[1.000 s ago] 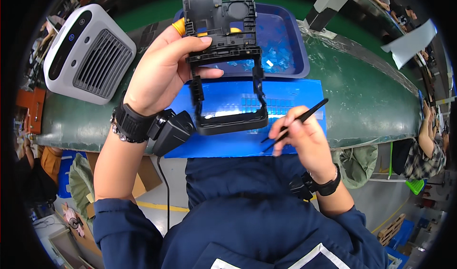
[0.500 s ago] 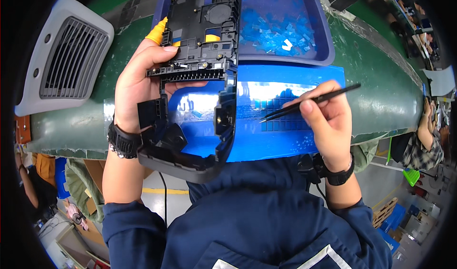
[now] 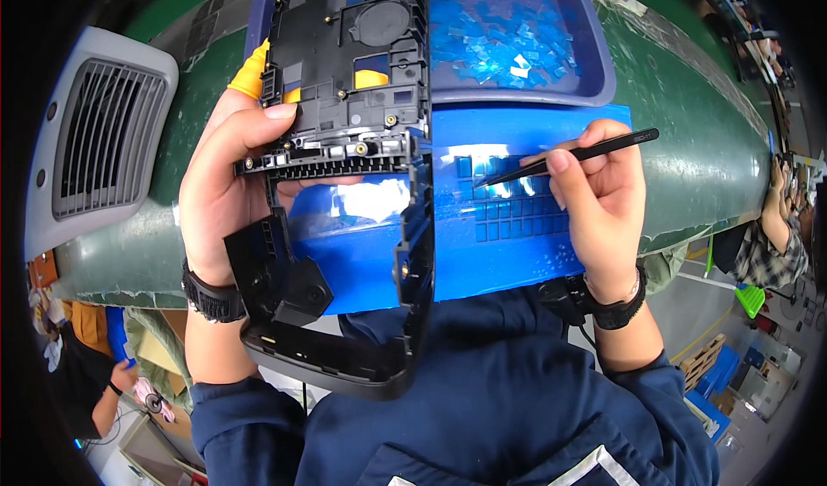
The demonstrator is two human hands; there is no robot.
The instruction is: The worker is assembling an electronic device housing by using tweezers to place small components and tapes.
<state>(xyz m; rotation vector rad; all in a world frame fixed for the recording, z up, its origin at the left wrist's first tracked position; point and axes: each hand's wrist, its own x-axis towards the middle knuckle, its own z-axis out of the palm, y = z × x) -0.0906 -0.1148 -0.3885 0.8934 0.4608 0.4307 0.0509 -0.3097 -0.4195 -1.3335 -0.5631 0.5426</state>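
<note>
My left hand point(image 3: 211, 202) grips a black plastic housing point(image 3: 323, 47) by its left side, thumb on top; the fingers reach underneath. Yellow finger cots point(image 3: 250, 73) cover a fingertip. The housing has brass inserts, a round raised disc and an open frame at its near end. In my right hand point(image 3: 603, 210), black tweezers point(image 3: 603, 148) are pinched, with their tips over a sheet of small blue film rectangles point(image 3: 517, 219). That sheet lies on a blue board point(image 3: 525, 271). Whether the tips hold a piece is too small to tell.
Behind the board, a blue-grey tray point(image 3: 599, 86) holds many loose blue film pieces point(image 3: 491, 43). A grey louvred unit point(image 3: 112, 129) stands on the green table point(image 3: 698, 150) at left. Other people are at the sides: a plaid sleeve point(image 3: 775, 258) right, a black-clad person point(image 3: 73, 383) left.
The housing and my left hand have shifted left and look larger, closer to me. The tweezers' tips have moved away from me, farther up the film sheet.
</note>
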